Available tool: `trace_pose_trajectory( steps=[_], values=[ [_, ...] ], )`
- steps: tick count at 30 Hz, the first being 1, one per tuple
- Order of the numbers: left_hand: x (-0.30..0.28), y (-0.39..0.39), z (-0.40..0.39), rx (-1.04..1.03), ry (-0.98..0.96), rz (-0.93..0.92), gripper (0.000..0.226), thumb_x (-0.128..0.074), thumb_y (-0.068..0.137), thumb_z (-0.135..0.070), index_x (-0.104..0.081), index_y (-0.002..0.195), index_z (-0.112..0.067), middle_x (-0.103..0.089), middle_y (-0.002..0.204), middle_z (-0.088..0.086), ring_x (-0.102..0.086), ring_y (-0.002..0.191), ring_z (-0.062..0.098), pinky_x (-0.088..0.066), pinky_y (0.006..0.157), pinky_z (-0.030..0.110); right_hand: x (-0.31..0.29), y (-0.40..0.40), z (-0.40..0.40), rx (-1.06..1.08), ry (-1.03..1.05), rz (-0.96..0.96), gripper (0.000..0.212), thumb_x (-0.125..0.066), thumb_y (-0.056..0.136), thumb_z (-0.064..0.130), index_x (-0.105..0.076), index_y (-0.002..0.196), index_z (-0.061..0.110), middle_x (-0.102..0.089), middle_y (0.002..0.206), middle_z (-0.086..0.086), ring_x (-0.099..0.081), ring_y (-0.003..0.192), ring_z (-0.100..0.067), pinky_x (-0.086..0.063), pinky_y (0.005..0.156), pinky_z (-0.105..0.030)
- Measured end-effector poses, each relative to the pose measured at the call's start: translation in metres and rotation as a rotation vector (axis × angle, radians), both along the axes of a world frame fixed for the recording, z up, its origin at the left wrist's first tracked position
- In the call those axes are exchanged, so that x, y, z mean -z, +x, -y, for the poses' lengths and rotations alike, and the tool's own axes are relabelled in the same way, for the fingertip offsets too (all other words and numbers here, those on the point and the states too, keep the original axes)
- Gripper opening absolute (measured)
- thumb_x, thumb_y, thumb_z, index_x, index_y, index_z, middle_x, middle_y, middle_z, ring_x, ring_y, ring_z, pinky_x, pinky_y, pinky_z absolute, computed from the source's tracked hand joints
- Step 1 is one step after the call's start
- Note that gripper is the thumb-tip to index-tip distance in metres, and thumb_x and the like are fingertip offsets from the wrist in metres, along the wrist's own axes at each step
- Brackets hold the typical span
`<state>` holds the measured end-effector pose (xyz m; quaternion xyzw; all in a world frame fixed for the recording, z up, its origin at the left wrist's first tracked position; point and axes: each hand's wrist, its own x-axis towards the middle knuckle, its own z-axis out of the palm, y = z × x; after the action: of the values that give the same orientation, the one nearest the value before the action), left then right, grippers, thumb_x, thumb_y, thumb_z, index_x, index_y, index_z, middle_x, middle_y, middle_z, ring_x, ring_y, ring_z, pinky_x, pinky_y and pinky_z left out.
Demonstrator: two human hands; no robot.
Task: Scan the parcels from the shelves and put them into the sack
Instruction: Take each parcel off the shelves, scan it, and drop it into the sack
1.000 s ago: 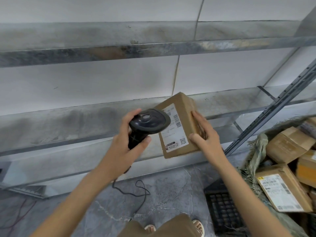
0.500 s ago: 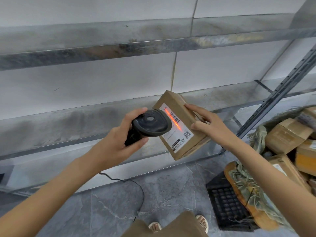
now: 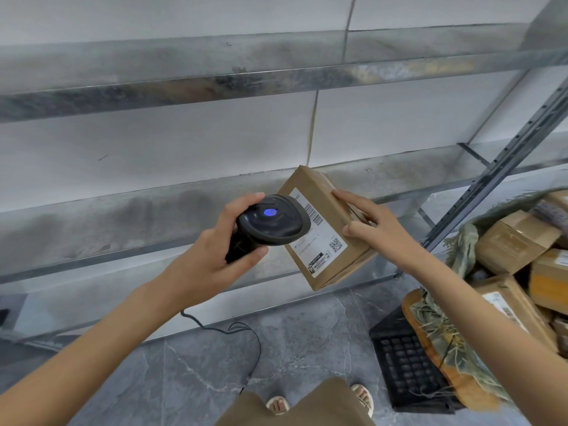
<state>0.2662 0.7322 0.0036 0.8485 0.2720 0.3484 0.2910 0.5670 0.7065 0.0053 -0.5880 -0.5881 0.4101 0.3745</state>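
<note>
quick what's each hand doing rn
Left hand: grips the scanner.
Right hand: holds the parcel.

Head camera looks forward and down, close above both hands.

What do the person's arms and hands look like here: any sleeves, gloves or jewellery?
Both forearms are bare, with no sleeve in view. The left hand and right hand wear no gloves, and no rings, watch or bracelets show. Nails are short and unpainted.
</note>
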Motion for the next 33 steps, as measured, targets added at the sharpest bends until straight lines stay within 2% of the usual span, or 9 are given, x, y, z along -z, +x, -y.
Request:
trace_pose_trajectory(
  steps=[3, 8, 11, 14, 18, 22, 25, 30, 33],
  values=[
    [-0.001, 0.004, 0.002, 0.015, -0.011, 0.009, 0.069, -0.059, 0.096, -0.036, -0.019, 0.149, -0.054, -0.048, 0.128, -0.039, -0.063, 0.099, 0.014, -0.053, 0.088, 0.024, 0.002, 0.002, 0.001, 0.003, 0.006, -0.014, 0.081, -0.058, 0.059, 0.055, -0.05, 0.139, 0.048, -0.049, 0.142, 0.02, -0.057, 0.109, 0.006, -0.047, 0.081, -0.016],
    [0.001, 0.015, -0.003, 0.041, -0.049, -0.024, 0.075, -0.064, 0.095, -0.027, -0.02, 0.145, -0.059, -0.052, 0.123, -0.037, -0.064, 0.08, 0.005, -0.05, 0.071, 0.01, 0.009, 0.015, 0.007, 0.057, 0.005, -0.05, 0.079, -0.059, 0.06, 0.053, -0.05, 0.139, 0.047, -0.051, 0.142, 0.017, -0.059, 0.109, 0.005, -0.051, 0.079, -0.014],
    [-0.004, 0.031, -0.011, 0.063, -0.082, -0.013, 0.077, -0.065, 0.092, -0.02, -0.023, 0.142, -0.062, -0.053, 0.121, -0.036, -0.064, 0.079, 0.0, -0.05, 0.072, 0.009, 0.012, 0.032, 0.016, 0.144, -0.002, -0.094, 0.073, -0.06, 0.062, 0.051, -0.05, 0.134, 0.054, -0.058, 0.136, 0.015, -0.062, 0.111, -0.004, -0.052, 0.087, -0.023],
    [-0.013, 0.059, -0.021, 0.11, -0.115, 0.029, 0.075, -0.065, 0.091, -0.019, -0.027, 0.138, -0.064, -0.055, 0.119, -0.035, -0.064, 0.076, 0.003, -0.054, 0.07, 0.015, 0.012, 0.054, 0.033, 0.246, 0.011, -0.123, 0.074, -0.06, 0.064, 0.049, -0.05, 0.137, 0.053, -0.062, 0.131, 0.01, -0.066, 0.104, -0.005, -0.052, 0.078, -0.019],
    [-0.022, 0.116, -0.035, 0.222, -0.156, 0.07, 0.067, -0.065, 0.092, -0.028, -0.029, 0.137, -0.062, -0.06, 0.11, -0.026, -0.059, 0.059, 0.015, -0.056, 0.056, 0.028, 0.009, 0.091, 0.061, 0.406, 0.04, -0.16, 0.068, -0.061, 0.075, 0.036, -0.048, 0.141, 0.047, -0.06, 0.133, 0.002, -0.063, 0.109, -0.013, -0.047, 0.082, -0.022],
    [-0.03, 0.187, -0.041, 0.347, -0.205, 0.073, 0.064, -0.063, 0.091, -0.035, -0.03, 0.138, -0.062, -0.065, 0.091, -0.021, -0.056, 0.054, 0.009, -0.052, 0.052, 0.022, 0.004, 0.13, 0.097, 0.586, 0.071, -0.198, 0.069, -0.059, 0.075, 0.034, -0.047, 0.143, 0.045, -0.056, 0.139, 0.007, -0.06, 0.115, -0.012, -0.047, 0.082, -0.024],
    [-0.034, 0.249, -0.038, 0.455, -0.252, 0.054, 0.064, -0.063, 0.088, -0.042, -0.03, 0.14, -0.058, -0.063, 0.091, -0.018, -0.057, 0.054, 0.012, -0.052, 0.052, 0.025, -0.001, 0.162, 0.129, 0.719, 0.084, -0.238, 0.068, -0.06, 0.075, 0.035, -0.048, 0.141, 0.049, -0.056, 0.14, 0.009, -0.061, 0.113, -0.01, -0.046, 0.081, -0.026],
    [-0.032, 0.355, -0.015, 0.654, -0.303, 0.023, 0.065, -0.064, 0.087, -0.042, -0.03, 0.141, -0.054, -0.065, 0.09, -0.017, -0.057, 0.053, 0.015, -0.051, 0.05, 0.026, 0.001, 0.21, 0.186, 0.943, 0.12, -0.237, 0.069, -0.061, 0.071, 0.043, -0.048, 0.139, 0.052, -0.055, 0.14, 0.012, -0.059, 0.117, -0.015, -0.05, 0.093, -0.037],
    [-0.027, 0.409, 0.003, 0.721, -0.321, 0.002, 0.066, -0.065, 0.087, -0.042, -0.029, 0.141, -0.055, -0.065, 0.09, -0.011, -0.06, 0.056, 0.018, -0.053, 0.053, 0.028, 0.006, 0.236, 0.214, 1.066, 0.164, -0.268, 0.064, -0.063, 0.073, 0.042, -0.05, 0.132, 0.06, -0.056, 0.136, 0.015, -0.063, 0.11, -0.009, -0.054, 0.081, -0.027]
  ],
)
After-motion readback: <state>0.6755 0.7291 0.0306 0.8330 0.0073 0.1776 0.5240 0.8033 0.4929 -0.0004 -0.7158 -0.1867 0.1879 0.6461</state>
